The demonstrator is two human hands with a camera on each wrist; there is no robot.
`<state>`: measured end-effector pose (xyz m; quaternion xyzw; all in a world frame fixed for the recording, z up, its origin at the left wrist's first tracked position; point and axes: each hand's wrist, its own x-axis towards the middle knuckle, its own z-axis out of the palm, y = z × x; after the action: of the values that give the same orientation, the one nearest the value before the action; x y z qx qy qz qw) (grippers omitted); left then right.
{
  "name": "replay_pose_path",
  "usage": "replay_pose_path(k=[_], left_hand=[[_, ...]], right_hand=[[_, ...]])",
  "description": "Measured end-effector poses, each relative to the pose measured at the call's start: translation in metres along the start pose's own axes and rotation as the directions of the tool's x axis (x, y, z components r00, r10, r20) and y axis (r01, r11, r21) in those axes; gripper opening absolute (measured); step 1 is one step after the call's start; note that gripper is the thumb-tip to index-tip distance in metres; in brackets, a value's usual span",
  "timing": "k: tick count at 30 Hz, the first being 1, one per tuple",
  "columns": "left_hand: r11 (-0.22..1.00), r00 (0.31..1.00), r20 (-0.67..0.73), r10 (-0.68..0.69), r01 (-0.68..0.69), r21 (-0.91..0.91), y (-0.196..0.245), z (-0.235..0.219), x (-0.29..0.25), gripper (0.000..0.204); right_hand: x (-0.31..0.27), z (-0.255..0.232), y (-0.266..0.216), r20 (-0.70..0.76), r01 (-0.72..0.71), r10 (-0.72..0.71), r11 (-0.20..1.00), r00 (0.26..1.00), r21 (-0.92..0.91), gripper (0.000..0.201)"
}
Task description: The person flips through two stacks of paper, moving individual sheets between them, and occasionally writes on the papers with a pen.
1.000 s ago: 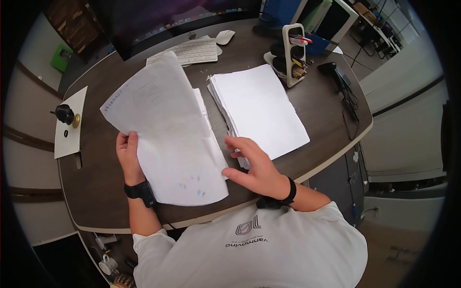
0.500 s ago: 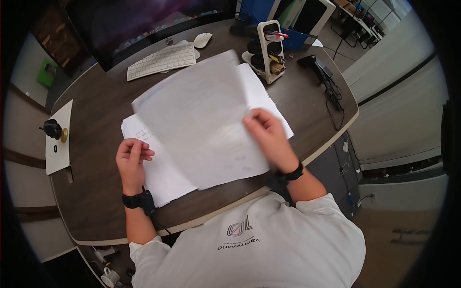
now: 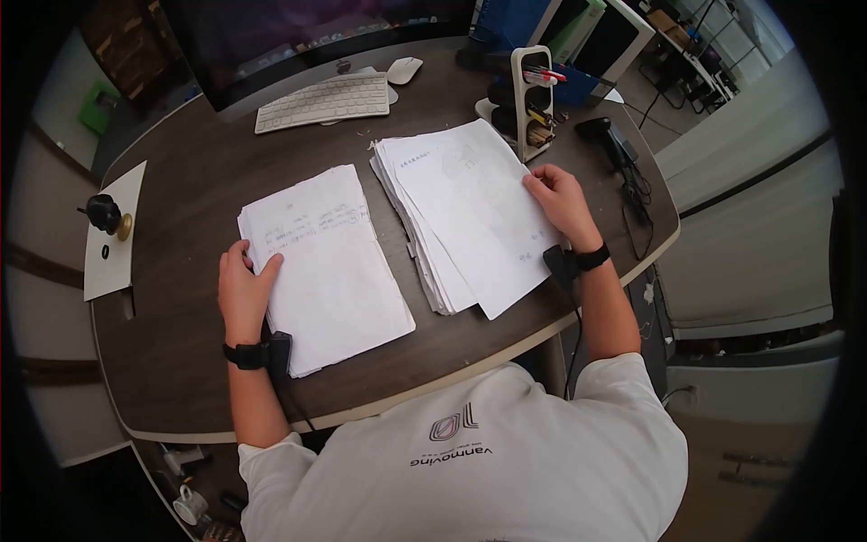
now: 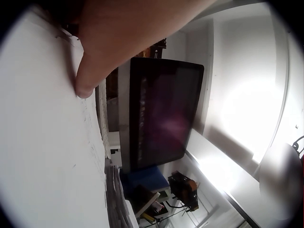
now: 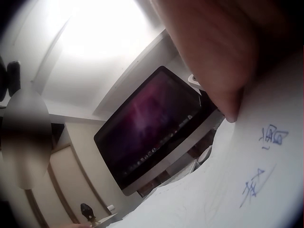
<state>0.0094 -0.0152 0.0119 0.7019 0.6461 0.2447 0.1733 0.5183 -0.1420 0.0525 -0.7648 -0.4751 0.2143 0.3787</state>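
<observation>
A stack of papers [image 3: 334, 280] with pencil writing on its top sheet lies at the left of the desk. My left hand [image 3: 242, 294] rests at its left edge; the thumb [image 4: 85, 85] touches the top sheet in the left wrist view. A second, thicker paper stack [image 3: 411, 230] lies to the right. Over it, slightly askew, is a sheet of paper [image 3: 497, 217] with blue handwriting. My right hand [image 3: 564, 208] pinches this sheet by its right edge, thumb on top; the other fingers are mostly hidden beneath.
A white keyboard [image 3: 325, 101] and mouse [image 3: 404, 70] sit before the monitor [image 3: 316, 41] at the back. Beyond the right stack stands a pen holder [image 3: 524, 104]. A black corded device [image 3: 614, 149] lies at the right, and a dark object [image 3: 104, 212] stands on a white board at the left.
The sheet has moved from the left stack onto the right one. My left hand let go of it and came down on the left stack; my right hand took it and moved right.
</observation>
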Motion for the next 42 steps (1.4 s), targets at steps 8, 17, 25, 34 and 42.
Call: replay_pose_path(k=[8,17,25,34,42], left_hand=[[0.999,0.999,0.027,0.026,-0.026,0.025,-0.001,0.001,-0.001,0.065],[1.0,0.999,0.034,-0.001,0.0,0.031,0.006,-0.002,-0.001,0.064],[1.0,1.0,0.014,0.025,-0.025,-0.003,0.005,0.001,-0.004,0.058],[0.978,0.986,-0.056,0.159,-0.165,-0.128,-0.004,0.001,0.003,0.023],[0.966,0.966,-0.173,0.194,-0.219,-0.137,-0.003,-0.011,0.003,0.015]], right_hand=[[0.003,0.018,-0.005,-0.139,0.031,-0.034,0.999,0.99,-0.025,0.03],[-0.011,0.023,-0.023,-0.157,0.046,-0.069,0.988,0.985,-0.149,0.031],[-0.079,0.04,-0.102,-0.17,0.355,-0.381,0.92,0.909,-0.167,0.023],[-0.123,0.085,-0.12,0.215,0.349,-0.386,0.918,0.897,0.19,0.016],[-0.127,0.085,-0.111,0.238,0.309,-0.367,0.918,0.899,0.248,0.014]])
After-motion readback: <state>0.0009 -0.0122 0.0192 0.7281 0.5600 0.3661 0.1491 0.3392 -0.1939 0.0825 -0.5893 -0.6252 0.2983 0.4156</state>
